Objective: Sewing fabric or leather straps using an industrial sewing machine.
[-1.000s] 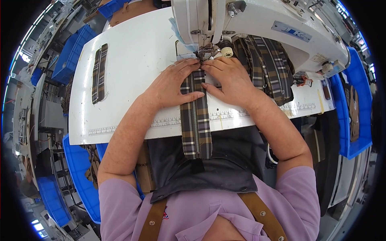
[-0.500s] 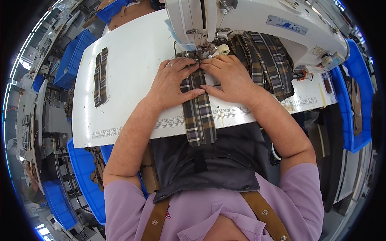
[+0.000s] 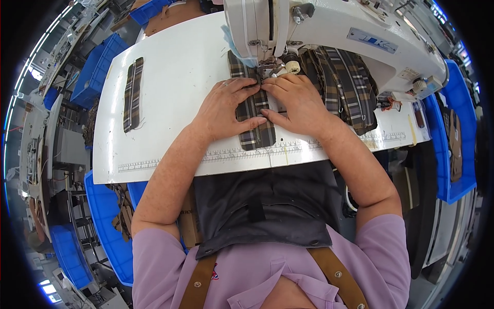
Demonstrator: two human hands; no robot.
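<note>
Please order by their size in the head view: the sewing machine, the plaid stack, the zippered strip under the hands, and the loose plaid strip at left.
Largest to smallest:
Sewing machine, even cut off at the top
Plaid stack
Zippered strip, partly covered
Loose plaid strip, clearly narrowest

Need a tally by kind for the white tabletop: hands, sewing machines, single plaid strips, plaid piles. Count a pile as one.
Hands: 2 (left hand, right hand)
Sewing machines: 1 (white machine)
Single plaid strips: 2 (zippered strip at the hands, loose strip at left)
Plaid piles: 1 (plaid pile at right)
Total: 6
</note>
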